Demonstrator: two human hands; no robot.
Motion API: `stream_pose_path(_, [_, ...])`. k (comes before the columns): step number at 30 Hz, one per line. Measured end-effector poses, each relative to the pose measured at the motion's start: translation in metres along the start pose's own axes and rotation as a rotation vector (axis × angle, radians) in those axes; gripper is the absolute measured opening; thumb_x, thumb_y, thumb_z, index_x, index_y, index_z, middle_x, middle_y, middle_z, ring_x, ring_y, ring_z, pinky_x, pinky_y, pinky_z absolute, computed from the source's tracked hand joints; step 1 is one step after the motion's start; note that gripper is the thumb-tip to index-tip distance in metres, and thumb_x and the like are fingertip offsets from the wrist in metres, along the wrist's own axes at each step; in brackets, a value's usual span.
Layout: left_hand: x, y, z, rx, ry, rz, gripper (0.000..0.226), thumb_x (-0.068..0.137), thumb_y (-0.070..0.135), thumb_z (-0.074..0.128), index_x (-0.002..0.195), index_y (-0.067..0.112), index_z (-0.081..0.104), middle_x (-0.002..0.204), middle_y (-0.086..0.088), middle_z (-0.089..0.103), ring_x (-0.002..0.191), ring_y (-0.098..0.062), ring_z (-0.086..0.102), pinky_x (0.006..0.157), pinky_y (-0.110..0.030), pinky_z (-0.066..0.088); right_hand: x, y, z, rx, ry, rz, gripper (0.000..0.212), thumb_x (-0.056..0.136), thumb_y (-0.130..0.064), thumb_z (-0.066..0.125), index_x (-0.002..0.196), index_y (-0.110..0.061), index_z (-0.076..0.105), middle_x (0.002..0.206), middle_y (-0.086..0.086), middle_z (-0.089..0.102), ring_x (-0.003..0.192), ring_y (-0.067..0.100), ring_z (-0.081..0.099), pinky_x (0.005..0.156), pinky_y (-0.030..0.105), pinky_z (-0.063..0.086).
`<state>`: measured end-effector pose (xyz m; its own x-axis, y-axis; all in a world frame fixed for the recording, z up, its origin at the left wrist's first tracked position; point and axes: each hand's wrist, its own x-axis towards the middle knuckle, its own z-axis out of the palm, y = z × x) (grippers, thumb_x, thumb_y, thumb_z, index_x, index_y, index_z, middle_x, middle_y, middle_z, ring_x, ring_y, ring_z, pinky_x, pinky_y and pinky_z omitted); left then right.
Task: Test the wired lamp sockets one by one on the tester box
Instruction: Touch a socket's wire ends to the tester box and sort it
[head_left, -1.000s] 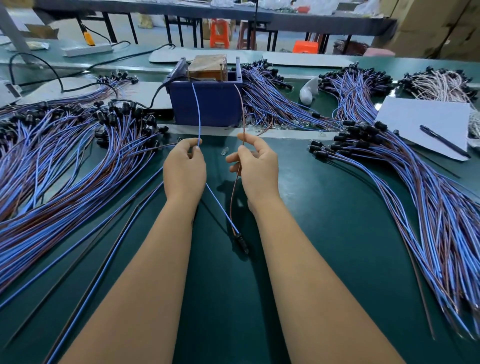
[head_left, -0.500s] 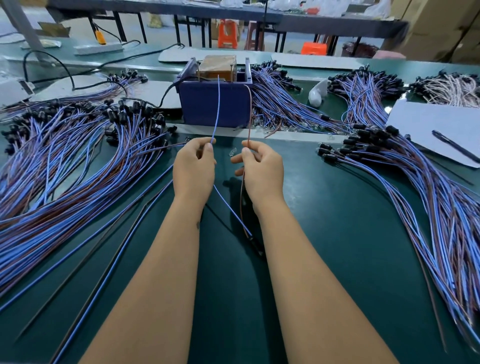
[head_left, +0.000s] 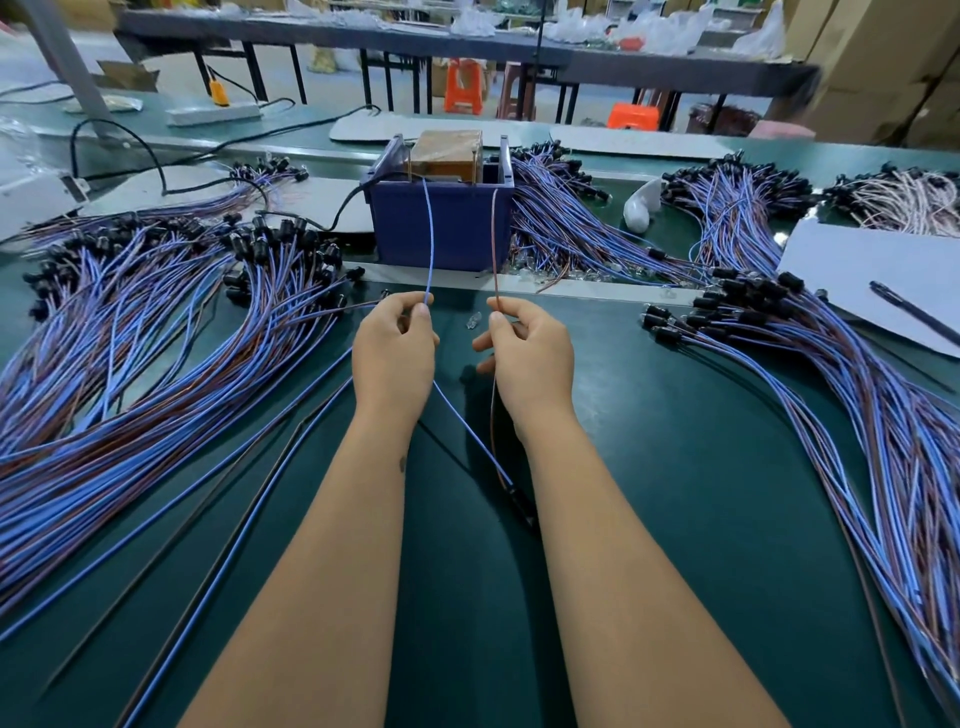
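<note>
A dark blue tester box (head_left: 441, 228) with a brown block on top stands at the middle back of the green table (head_left: 701, 493). My left hand (head_left: 395, 353) pinches a blue wire (head_left: 429, 244) whose free end rises to the box's top edge. My right hand (head_left: 530, 353) pinches a brown wire (head_left: 494, 244) that also reaches up to the box. Both wires run back between my forearms to one black lamp socket (head_left: 519, 501) lying on the table by my right forearm.
Large piles of blue and brown wired sockets lie at the left (head_left: 145, 332) and right (head_left: 841, 395), with more behind the box (head_left: 561, 218). White paper (head_left: 852, 270) with a pen (head_left: 914, 312) sits at the right. A small clear bulb (head_left: 472, 319) lies between my hands.
The wire ends have risen from below the box's top to its top edge. My hands have stayed in front of the box and moved a little farther apart.
</note>
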<state>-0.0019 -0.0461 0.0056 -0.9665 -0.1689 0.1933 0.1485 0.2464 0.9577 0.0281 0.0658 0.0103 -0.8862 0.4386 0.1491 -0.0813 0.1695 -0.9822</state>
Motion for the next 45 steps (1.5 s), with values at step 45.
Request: stream_pose_path(45, [0.012, -0.006, -0.001, -0.05, 0.077, -0.017, 0.018, 0.1, 0.02, 0.048, 0.103, 0.025, 0.065, 0.065, 0.009, 0.059, 0.043, 0.003, 0.046, 0.046, -0.014, 0.041, 0.002, 0.001, -0.001, 0.036, 0.066, -0.011, 0.028, 0.1, -0.016, 0.047, 0.123, -0.019, 0.063, 0.071, 0.004, 0.063, 0.057, 0.016, 0.056, 0.044, 0.01, 0.04])
